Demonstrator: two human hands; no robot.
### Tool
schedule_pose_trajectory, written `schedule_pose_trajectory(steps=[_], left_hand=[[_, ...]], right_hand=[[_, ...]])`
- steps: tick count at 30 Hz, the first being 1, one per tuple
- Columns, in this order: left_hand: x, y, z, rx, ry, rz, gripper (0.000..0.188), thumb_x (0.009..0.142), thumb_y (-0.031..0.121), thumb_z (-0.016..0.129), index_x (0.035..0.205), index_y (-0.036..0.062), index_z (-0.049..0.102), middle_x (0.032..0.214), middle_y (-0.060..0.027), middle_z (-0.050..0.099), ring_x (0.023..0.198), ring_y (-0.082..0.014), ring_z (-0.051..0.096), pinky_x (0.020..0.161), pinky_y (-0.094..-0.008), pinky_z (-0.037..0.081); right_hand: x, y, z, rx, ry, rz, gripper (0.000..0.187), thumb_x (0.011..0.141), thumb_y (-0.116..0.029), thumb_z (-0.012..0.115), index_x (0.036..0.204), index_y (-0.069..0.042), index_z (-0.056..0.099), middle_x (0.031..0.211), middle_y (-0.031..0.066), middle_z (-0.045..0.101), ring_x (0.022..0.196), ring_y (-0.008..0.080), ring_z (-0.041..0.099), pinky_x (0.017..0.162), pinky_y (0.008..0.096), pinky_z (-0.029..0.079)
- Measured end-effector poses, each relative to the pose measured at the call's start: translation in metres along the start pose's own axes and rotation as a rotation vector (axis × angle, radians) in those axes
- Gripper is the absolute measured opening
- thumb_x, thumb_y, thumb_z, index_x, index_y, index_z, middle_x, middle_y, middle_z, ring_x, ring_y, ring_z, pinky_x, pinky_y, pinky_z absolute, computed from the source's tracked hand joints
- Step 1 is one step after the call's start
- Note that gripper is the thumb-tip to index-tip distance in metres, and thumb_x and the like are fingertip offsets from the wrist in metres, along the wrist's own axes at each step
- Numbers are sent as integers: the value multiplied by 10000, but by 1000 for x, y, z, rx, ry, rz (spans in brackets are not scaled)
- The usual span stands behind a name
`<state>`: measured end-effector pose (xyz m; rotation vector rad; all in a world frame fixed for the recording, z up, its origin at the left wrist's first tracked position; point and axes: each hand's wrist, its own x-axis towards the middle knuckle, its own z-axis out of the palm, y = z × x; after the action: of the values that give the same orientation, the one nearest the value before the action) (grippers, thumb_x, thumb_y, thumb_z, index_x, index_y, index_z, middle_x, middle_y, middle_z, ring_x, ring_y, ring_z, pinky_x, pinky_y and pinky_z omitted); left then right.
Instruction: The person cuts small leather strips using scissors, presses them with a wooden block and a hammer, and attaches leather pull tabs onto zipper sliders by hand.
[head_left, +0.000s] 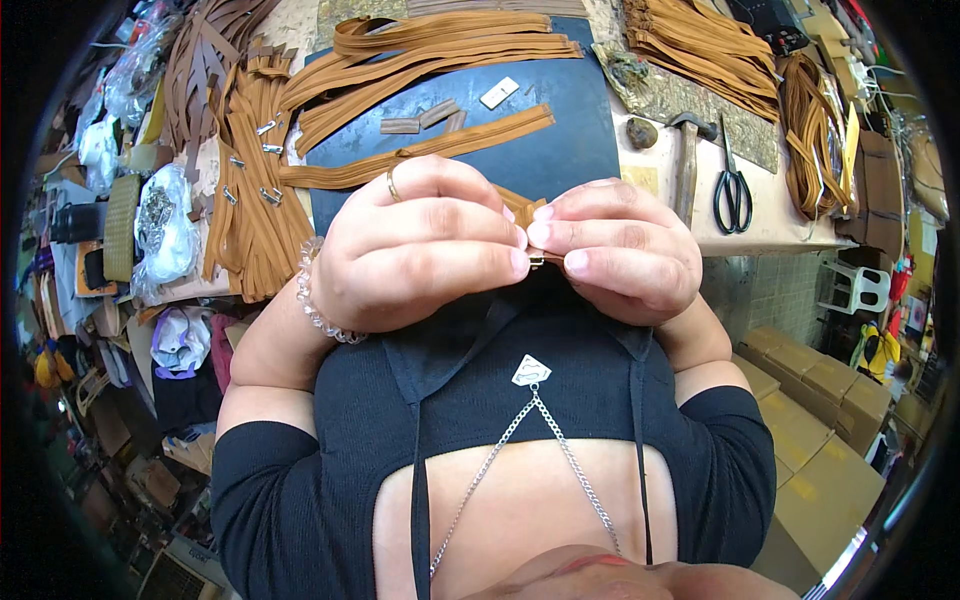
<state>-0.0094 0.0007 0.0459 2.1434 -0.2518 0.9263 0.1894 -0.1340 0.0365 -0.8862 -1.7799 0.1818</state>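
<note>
Close in front of my chest, both hands meet with the fingertips pinched together. My left hand (425, 240), with a ring and a clear bead bracelet, grips one side of a brown zipper tape (524, 208). From the other side my right hand (630, 245) pinches the same tape. A small metal zipper slider (537, 261) shows between the fingertips; how far the tape runs into it is hidden by my fingers. Just beyond my hands, a brown zipper strip (430, 148) lies across a dark blue mat (585, 120).
More brown zipper strips (265, 215), some with metal sliders, drape over the table's left side. Small brown pieces (438, 112) and a white tag (499, 92) lie on the mat. At right are a stone (641, 133), a hammer (686, 170), black scissors (733, 195) and zipper bundles (812, 140). Cardboard boxes (820, 490) stand below.
</note>
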Motion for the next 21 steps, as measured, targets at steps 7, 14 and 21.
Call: schedule_pose_trajectory(steps=[7, 14, 21], left_hand=[[-2, -6, 7, 7, 89, 186, 271, 798, 40, 745, 1045, 53, 633, 972, -114, 716, 861, -276, 674, 711, -353, 583], [0, 2, 0, 11, -8, 84, 322, 836, 18, 727, 1088, 103, 545, 999, -119, 705, 869, -290, 671, 728, -397, 602], [7, 5, -3, -35, -9, -163, 322, 770, -67, 772, 1057, 57, 694, 935, -77, 690, 847, -249, 675, 772, -362, 538]], right_hand=[[-2, 1, 1, 32, 1, -30, 234, 802, -29, 753, 1012, -29, 649, 1008, 142, 737, 904, 308, 720, 736, 382, 604], [-3, 4, 2, 85, 8, -4, 275, 788, -13, 767, 1033, -34, 645, 998, 139, 734, 898, 301, 721, 740, 369, 601], [5, 2, 0, 144, -44, 143, 342, 769, 73, 747, 1087, -31, 679, 939, 109, 718, 851, 280, 702, 760, 341, 561]])
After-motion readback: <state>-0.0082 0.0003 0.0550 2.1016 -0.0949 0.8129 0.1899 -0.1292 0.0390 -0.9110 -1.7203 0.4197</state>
